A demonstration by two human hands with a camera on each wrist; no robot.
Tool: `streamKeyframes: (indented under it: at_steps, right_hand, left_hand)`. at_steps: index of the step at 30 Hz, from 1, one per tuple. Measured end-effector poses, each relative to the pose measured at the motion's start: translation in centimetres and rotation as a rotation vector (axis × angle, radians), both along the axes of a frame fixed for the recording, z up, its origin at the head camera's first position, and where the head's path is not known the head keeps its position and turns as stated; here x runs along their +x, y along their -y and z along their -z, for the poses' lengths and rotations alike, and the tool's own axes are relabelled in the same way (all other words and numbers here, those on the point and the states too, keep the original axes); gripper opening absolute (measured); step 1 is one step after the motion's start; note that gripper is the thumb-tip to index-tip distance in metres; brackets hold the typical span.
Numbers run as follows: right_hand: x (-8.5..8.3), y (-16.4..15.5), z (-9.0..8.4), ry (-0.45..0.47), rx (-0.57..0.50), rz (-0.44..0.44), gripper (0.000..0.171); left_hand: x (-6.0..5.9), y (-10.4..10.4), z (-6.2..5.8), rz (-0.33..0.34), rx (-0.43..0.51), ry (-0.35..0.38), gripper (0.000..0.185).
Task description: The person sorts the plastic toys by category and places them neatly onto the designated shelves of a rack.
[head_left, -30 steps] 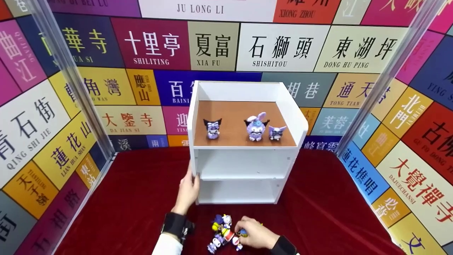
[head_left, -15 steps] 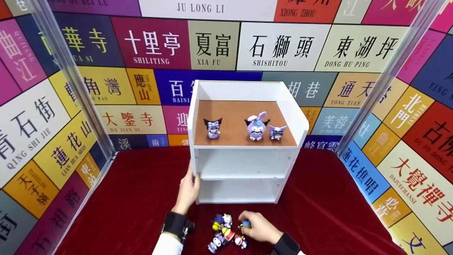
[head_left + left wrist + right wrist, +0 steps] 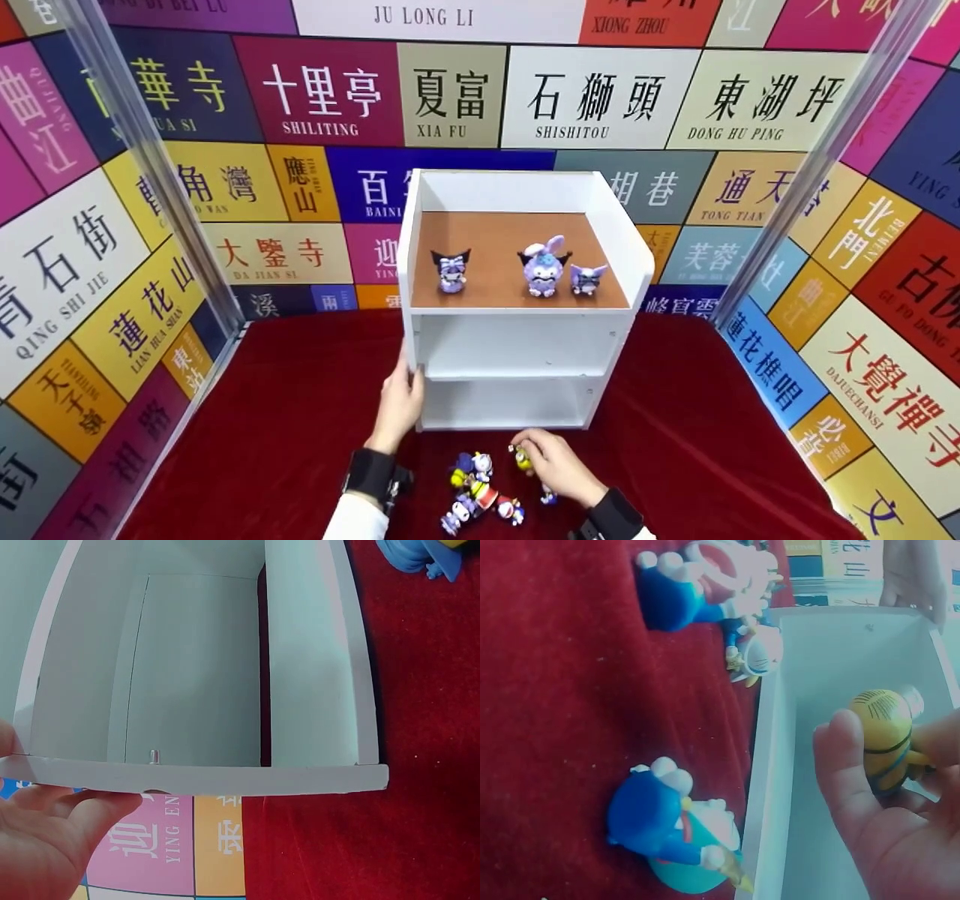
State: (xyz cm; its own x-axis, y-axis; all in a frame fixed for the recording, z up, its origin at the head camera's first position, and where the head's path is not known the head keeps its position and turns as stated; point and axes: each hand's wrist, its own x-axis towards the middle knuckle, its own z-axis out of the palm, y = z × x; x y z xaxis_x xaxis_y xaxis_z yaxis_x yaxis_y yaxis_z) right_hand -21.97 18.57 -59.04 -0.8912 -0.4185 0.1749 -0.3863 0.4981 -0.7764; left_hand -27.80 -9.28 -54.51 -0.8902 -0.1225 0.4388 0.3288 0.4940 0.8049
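Note:
In the head view my left hand [image 3: 400, 401] grips the left side panel of a small white shelf unit [image 3: 514, 343]; in the left wrist view its thumb and fingers lie on either side of the panel edge. My right hand [image 3: 555, 461] pinches a yellow minion figurine [image 3: 523, 459] between thumb and fingers, just in front of the shelf's base. The right wrist view shows the minion [image 3: 883, 736] from behind, its far parts hidden by the hand. A blue-headed figurine [image 3: 649, 811] lies on the red cloth near that hand; the head view shows it partly hidden.
Several small figurines lie clustered on the red cloth [image 3: 300, 420], among them a purple-and-white one [image 3: 455, 517] and a blue-and-white one [image 3: 511, 511]. Three purple figurines, one with rabbit ears [image 3: 543, 270], stand on the brown top shelf [image 3: 495, 232]. Sign-printed walls surround the table.
My right hand has moved slightly forward and right from the cluster, and the yellow minion now shows in its grip. Blue-and-white figurines have come into view near it. The left hand stays put.

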Motion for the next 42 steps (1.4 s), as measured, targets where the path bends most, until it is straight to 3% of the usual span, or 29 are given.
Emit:
streamKeyframes:
  at_steps: [3, 9, 14, 18, 26, 35, 42]
  right_hand:
    - [-0.1, -0.2, 0.0, -0.020, 0.018, 0.010, 0.018]
    - [0.0, -0.3, 1.0, -0.104, 0.168, -0.036, 0.010]
    - [0.4, -0.1, 1.9, -0.138, 0.256, -0.085, 0.016]
    - [0.5, 0.1, 2.1, -0.156, 0.301, -0.065, 0.024]
    - [0.5, 0.0, 2.2, -0.107, 0.294, -0.032, 0.037]
    - [0.3, -0.4, 2.6, -0.178, 0.301, -0.048, 0.040]
    - [1.1, -1.5, 1.3, -0.026, 0.424, -0.027, 0.074]
  left_hand:
    - [0.0, 0.0, -0.1, 0.000, -0.004, -0.001, 0.061]
    - [0.0, 0.0, 0.0, 0.006, 0.000, -0.009, 0.061]
    - [-0.1, -0.1, 0.1, -0.008, -0.011, -0.018, 0.060]
    - [-0.1, -0.1, 0.2, -0.009, -0.019, -0.035, 0.060]
    - [-0.1, 0.0, 0.2, 0.006, -0.009, -0.044, 0.060]
    - [-0.2, 0.0, 0.0, 0.004, -0.006, -0.051, 0.061]
    - [-0.1, 0.1, 0.2, 0.006, -0.019, -0.065, 0.060]
